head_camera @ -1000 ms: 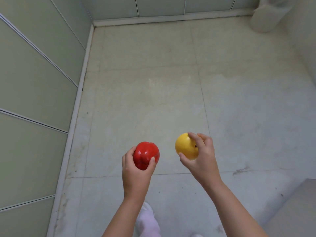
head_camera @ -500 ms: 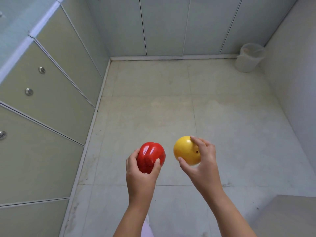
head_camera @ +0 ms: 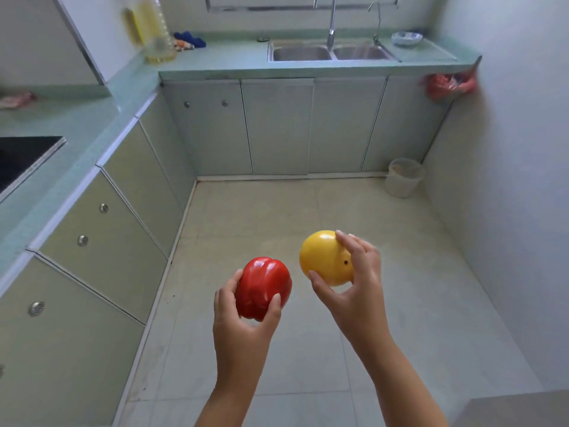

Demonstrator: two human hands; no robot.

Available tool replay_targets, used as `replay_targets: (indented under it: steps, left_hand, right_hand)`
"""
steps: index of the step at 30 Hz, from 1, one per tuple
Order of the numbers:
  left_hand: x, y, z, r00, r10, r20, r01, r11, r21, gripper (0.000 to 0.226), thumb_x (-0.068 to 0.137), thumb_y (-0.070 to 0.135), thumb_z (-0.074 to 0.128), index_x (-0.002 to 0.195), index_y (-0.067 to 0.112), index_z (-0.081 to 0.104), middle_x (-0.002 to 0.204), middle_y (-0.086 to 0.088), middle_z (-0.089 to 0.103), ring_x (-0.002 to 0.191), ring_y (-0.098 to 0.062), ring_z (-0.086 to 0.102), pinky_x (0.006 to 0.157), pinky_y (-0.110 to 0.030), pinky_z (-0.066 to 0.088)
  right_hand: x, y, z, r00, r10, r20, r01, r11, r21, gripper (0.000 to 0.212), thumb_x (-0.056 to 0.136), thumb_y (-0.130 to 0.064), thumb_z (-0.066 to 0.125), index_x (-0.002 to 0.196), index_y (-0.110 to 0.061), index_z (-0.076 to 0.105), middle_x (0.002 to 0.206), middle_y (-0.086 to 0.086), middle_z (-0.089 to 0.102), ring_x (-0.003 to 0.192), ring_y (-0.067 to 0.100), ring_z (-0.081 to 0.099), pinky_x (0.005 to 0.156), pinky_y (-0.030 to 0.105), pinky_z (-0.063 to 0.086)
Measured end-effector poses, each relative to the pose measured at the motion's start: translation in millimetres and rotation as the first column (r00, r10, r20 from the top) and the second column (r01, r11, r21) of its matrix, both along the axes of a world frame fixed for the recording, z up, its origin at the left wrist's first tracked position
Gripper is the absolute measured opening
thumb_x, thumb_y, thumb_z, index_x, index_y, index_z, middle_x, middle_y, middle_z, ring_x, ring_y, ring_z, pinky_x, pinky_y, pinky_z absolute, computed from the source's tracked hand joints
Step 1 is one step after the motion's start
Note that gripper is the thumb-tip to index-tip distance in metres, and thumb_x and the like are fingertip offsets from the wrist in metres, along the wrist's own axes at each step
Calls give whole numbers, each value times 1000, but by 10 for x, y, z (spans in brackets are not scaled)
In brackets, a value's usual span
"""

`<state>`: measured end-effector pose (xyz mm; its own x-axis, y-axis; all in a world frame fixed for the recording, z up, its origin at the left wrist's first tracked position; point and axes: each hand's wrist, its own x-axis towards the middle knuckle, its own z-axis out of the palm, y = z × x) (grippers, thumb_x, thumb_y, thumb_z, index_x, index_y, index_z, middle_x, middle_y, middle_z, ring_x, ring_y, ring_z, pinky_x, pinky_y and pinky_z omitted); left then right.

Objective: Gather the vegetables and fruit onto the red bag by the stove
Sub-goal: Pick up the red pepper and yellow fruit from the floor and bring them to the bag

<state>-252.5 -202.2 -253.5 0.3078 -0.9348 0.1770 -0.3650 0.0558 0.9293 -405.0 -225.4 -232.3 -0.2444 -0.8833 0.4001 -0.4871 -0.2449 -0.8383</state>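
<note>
I'm gripping the red pepper [head_camera: 263,288] in my left hand [head_camera: 243,328], fingers curling round it, and I'm clutching the yellow fruit [head_camera: 324,257] likewise in my right hand [head_camera: 358,291], both hanging over the floor [head_camera: 277,217] well right of the stove [head_camera: 21,158], pepper sitting nearer it.

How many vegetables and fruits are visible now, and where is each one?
2. The red bell pepper is in the left hand; the yellow round fruit is in the right hand, both held over the floor. Others may lie out of view.
</note>
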Motion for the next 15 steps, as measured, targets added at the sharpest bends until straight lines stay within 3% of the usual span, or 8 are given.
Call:
replay_targets:
  steps: [3, 7, 10, 15]
  left_hand:
    - [46, -7, 266, 999, -35, 19, 36, 997, -70, 65, 62, 58, 66, 119, 40, 41, 112, 26, 42, 97, -6, 53, 75, -15, 42]
    - [67, -44, 580, 999, -43, 27, 46, 989, -142, 63, 60, 59, 61, 118, 42, 41, 113, 28, 42, 99, -7, 53, 78, -22, 46]
    - [30, -82, 819, 998, -58, 14, 60, 980, -190, 58, 60, 59, 62, 114, 48, 43, 114, 27, 43, 102, -10, 54, 80, -24, 47]
    - [-25, -111, 1164, 997, -72, 11, 72, 958, -278, 57, 61, 57, 64, 114, 50, 42, 118, 24, 46, 107, -12, 54, 83, -27, 48]
  right_hand:
    - [-52, 31, 328, 999, 1, -39, -3, 999, -51, 65, 65, -32, 71, 122, -42, 41, 125, -3, 36, 113, -11, 33, 82, 5, 36]
    - [-132, 55, 746, 997, -2, -74, -6, 994, -113, 65, 64, -32, 71, 121, -41, 41, 126, -2, 36, 109, -4, 36, 78, 7, 37]
    - [-183, 48, 1027, 996, -16, -85, 1, 985, -174, 67, 64, -32, 72, 122, -42, 39, 127, -2, 37, 111, -12, 33, 78, 6, 37]
    - [-225, 84, 1425, 998, -15, -57, 0, 967, -255, 67, 64, -29, 72, 122, -39, 40, 127, -1, 37, 117, -1, 34, 85, 31, 47]
